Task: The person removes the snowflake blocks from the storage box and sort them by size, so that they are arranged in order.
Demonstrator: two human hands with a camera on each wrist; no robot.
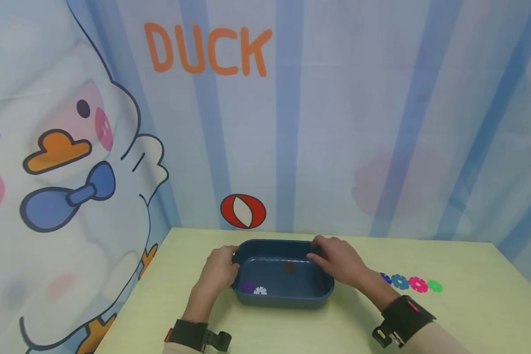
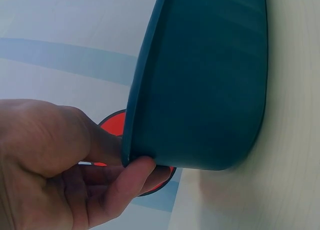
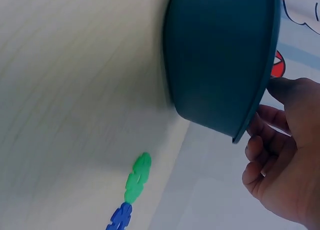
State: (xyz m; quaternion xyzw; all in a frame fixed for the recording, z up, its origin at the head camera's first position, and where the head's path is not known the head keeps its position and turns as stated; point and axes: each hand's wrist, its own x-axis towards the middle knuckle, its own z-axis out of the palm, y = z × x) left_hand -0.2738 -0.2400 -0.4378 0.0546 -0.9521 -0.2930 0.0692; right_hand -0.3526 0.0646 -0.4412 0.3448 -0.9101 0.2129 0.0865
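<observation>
1. From here, the blue tray [image 1: 287, 301] lies directly between the person's hands, its long axis running left to right.
2. The left grip [image 1: 220, 269] pinches the rim at the left end; the right grip [image 1: 338, 259] pinches it by the far right corner, so neither is nearer.
3. Whether its base touches the tabletop [image 1: 292, 334], I can't tell.
4. Inside are purple [image 1: 248, 287], white [image 1: 260, 291] and brown [image 1: 289, 267] pieces.
5. A row of notched discs [image 1: 413, 284] lies beyond the tray's right end, nearer the right grip.
</observation>
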